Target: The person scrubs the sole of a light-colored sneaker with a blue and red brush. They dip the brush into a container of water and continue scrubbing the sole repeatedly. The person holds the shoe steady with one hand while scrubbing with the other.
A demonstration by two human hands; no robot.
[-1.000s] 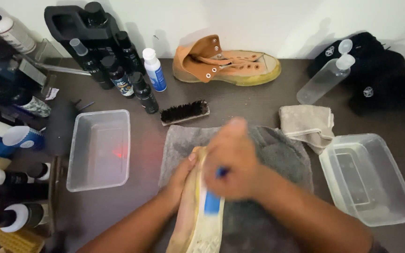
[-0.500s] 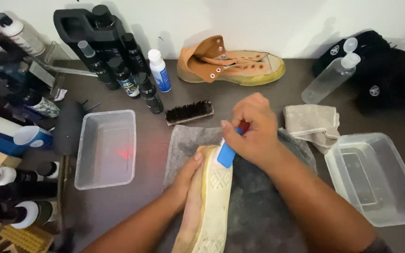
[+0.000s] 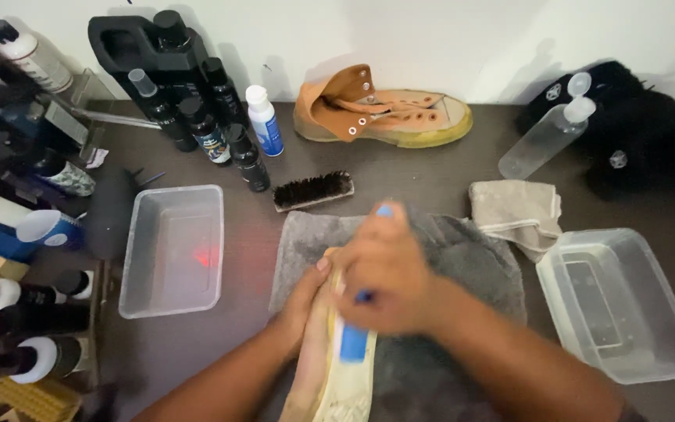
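A cream-soled shoe (image 3: 345, 391) lies sole-up on a grey towel (image 3: 462, 258) at the near middle of the table. My left hand (image 3: 302, 301) grips its left side near the toe. My right hand (image 3: 388, 270) is shut on a blue brush (image 3: 353, 340) pressed against the sole; the brush's blue tip shows above my fingers. The shoe's upper is hidden beneath my hands. A matching tan high-top shoe (image 3: 380, 113) lies on its side at the back by the wall.
Clear plastic tubs stand at left (image 3: 169, 250) and right (image 3: 619, 305). A dark bristle brush (image 3: 312, 190), a white-and-blue bottle (image 3: 263, 121), several dark bottles (image 3: 205, 125), a folded beige cloth (image 3: 517, 212), a clear squeeze bottle (image 3: 544, 137) and a black bag (image 3: 626, 129) surround the towel.
My right hand with the blue brush went out to the toe end of the sole, then came back toward me along it. My left hand stays on the shoe.
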